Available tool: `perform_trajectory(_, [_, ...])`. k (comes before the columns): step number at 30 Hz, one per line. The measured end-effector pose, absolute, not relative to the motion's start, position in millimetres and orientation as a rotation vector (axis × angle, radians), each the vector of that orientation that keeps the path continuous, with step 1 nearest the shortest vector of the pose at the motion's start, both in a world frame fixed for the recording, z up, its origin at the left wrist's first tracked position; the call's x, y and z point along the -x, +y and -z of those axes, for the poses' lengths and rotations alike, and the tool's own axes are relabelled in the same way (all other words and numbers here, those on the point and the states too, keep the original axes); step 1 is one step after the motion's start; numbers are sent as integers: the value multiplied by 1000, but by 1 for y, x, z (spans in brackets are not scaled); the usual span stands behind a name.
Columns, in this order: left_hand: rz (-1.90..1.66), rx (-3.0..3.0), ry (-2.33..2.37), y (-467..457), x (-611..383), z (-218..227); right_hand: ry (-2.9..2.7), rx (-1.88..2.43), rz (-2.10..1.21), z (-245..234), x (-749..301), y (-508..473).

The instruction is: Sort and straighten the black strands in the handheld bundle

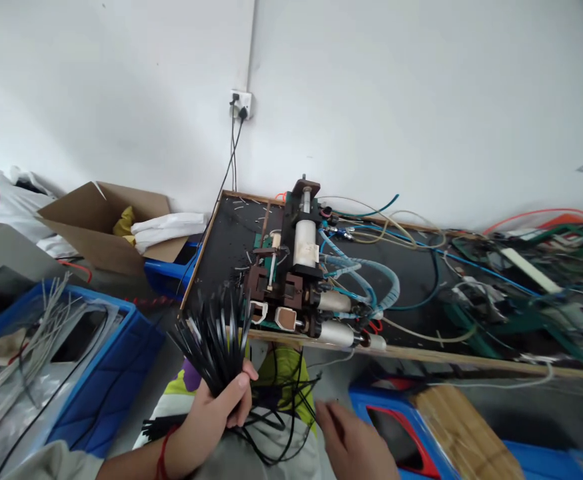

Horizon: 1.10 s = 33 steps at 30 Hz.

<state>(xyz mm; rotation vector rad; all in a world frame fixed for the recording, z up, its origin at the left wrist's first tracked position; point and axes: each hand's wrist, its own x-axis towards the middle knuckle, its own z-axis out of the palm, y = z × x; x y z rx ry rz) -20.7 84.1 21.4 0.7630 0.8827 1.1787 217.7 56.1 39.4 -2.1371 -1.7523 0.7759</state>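
A thick bundle of black cables (215, 343) fans out at its top end, held upright in my closed left hand (221, 407). More black cables (276, 430) hang in loose loops across my lap below it. To the right of these loops is my right hand (354, 443), blurred by motion, with its fingers partly curled; whether anything is between them cannot be made out. Just beyond the bundle, at the bench's front edge, stands a pneumatic machine (291, 280) with white cylinders and brown jaw blocks.
A blue bin (106, 387) with pale wires stands at left, and an open cardboard box (86, 227) is behind it. Blue hoses (391, 287) cross the black bench (411, 260). Under its front edge, at right, are blue crates (371, 400) and a brown-wrapped pack (466, 433).
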Motion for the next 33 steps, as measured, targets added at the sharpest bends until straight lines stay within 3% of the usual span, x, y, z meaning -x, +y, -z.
perform_trajectory(3, [-1125, -805, 950, 86, 12, -28, -1538, 1625, -872, -82, -153, 86])
perform_trajectory(6, [-1099, -718, 1019, 87, 4, -33, -1502, 1477, -867, -98, -112, 104])
perform_trajectory(14, [-1079, -634, 924, 87, 4, -17, -1472, 1382, -729, -79, -116, 104])
perform_trajectory(23, [-1417, -564, 1054, 108, 10, -50, -998, 1285, -913, -65, -116, 97])
perform_trajectory(29, [-1377, -457, 1101, 113, 14, -46, -1537, 1252, -1087, -51, -109, 100])
perform_trajectory(33, [-1370, -506, 1093, 117, 16, -45, -1522, 1304, -1109, -47, -107, 102])
